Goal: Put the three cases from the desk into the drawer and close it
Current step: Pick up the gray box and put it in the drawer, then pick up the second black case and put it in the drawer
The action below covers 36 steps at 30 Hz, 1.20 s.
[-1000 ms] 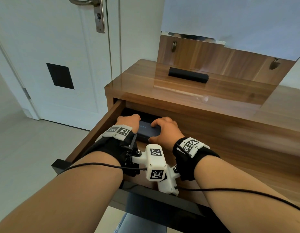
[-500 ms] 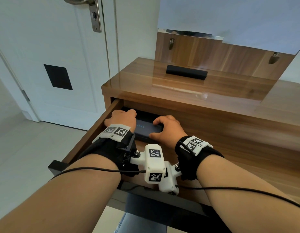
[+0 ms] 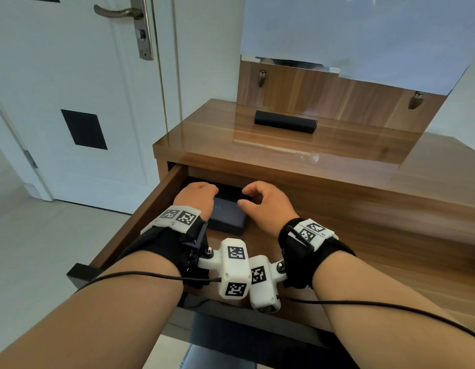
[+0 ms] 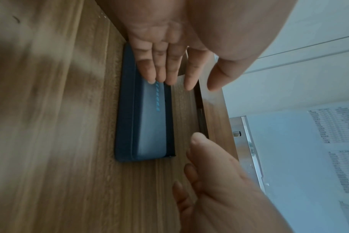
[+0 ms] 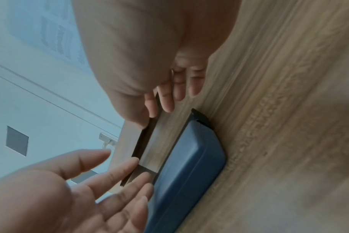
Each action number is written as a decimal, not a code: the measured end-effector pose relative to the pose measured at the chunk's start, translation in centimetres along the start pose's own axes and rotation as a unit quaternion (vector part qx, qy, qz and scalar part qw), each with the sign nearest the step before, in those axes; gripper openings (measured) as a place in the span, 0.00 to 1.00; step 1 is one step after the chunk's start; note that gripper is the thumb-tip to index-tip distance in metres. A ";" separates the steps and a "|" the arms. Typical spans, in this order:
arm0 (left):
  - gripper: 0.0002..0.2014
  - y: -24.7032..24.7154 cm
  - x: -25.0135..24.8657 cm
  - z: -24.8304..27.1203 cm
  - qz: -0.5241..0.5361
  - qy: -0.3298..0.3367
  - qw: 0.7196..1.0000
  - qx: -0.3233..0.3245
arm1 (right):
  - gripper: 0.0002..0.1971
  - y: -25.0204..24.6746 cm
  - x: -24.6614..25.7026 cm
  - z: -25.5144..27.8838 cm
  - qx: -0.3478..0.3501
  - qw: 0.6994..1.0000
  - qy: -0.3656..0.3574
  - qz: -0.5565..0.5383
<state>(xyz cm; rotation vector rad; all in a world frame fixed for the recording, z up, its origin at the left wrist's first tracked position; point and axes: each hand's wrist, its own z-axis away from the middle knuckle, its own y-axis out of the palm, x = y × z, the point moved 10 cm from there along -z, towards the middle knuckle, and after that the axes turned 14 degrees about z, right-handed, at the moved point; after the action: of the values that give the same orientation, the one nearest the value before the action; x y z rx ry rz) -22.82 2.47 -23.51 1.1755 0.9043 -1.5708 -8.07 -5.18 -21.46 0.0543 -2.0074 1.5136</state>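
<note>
A dark blue case (image 3: 228,217) lies flat on the floor of the open drawer (image 3: 140,217), between my two hands. My left hand (image 3: 197,197) is at its left end, and straight fingers (image 4: 161,69) lie on the case (image 4: 149,126). My right hand (image 3: 260,206) hovers by the right end with fingers loosely curled, holding nothing (image 5: 165,97). A black edge (image 5: 201,118) of another item shows behind the blue case (image 5: 189,165). One long black case (image 3: 285,122) lies on the desk top (image 3: 337,161) near the back panel.
The drawer's black front (image 3: 82,272) juts out below my wrists, and the desk's edge overhangs the back of the drawer. A white door (image 3: 71,102) stands to the left, and a mirror covered with paper (image 3: 337,30) rises behind the desk.
Both hands gripped the blue case's ends in the drawer. The right hand has since come off it, and the left fingers have straightened on its end.
</note>
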 end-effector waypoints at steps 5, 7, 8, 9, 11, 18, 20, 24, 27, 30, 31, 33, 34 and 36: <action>0.11 0.0 -0.7 0.4 0.012 0.015 1.000 -0.006 | 0.09 -3.1 2.1 0.1 -0.039 0.996 -0.034 -0.067; 0.07 0.0 -2.0 0.7 0.007 0.051 0.999 -0.015 | 0.09 -4.9 2.9 -0.1 -0.060 0.995 -0.045 -0.065; 0.08 0.0 -2.8 0.9 0.015 0.072 0.997 -0.018 | 0.09 -5.6 3.1 -0.4 -0.067 0.995 -0.048 -0.061; 0.10 0.1 -3.6 1.2 0.027 0.087 0.996 -0.020 | 0.09 -6.4 3.3 -0.7 -0.074 0.994 -0.051 -0.057; 0.08 0.5 -5.2 1.4 0.034 0.112 0.993 -0.017 | 0.09 -7.9 3.5 -1.5 -0.090 0.993 -0.054 -0.052; 0.08 2.1 -10.1 0.8 0.067 0.113 0.991 -0.005 | 0.09 -12.9 0.6 -4.8 -0.135 0.990 0.003 -0.034; 0.10 2.7 -11.2 0.3 0.080 0.123 0.989 -0.007 | 0.12 -13.9 -0.9 -5.8 -0.141 0.988 0.040 -0.043; 0.10 4.9 -12.5 -1.4 0.075 0.129 0.989 0.007 | 0.16 -15.0 -3.5 -8.1 -0.134 0.986 0.087 -0.044; 0.13 6.6 -13.4 -2.8 0.063 0.141 0.988 0.024 | 0.20 -15.5 -4.8 -10.0 -0.119 0.987 0.106 0.001; 0.13 7.9 -14.3 -4.1 0.018 0.175 0.984 0.026 | 0.26 -15.8 -6.0 -12.1 -0.110 0.985 0.125 0.042; 0.11 8.1 -14.2 -4.6 0.006 0.182 0.983 0.025 | 0.29 -15.8 -6.3 -12.7 -0.104 0.985 0.130 0.055; 0.08 8.7 -13.5 -5.8 -0.015 0.186 0.982 0.020 | 0.33 -15.5 -7.0 -14.0 -0.085 0.984 0.138 0.079; 0.07 8.9 -12.9 -6.3 -0.022 0.182 0.983 0.018 | 0.34 -15.3 -7.3 -14.7 -0.073 0.983 0.140 0.093; 0.08 9.3 -12.1 -7.0 -0.029 0.187 0.982 0.014 | 0.37 -14.9 -7.9 -15.8 -0.054 0.981 0.141 0.120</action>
<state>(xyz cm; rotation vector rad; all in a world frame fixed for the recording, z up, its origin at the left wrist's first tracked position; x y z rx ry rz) -10.85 9.36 -13.96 1.5065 1.1696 -1.4360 11.06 1.14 -10.14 -0.4385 -1.9101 1.4585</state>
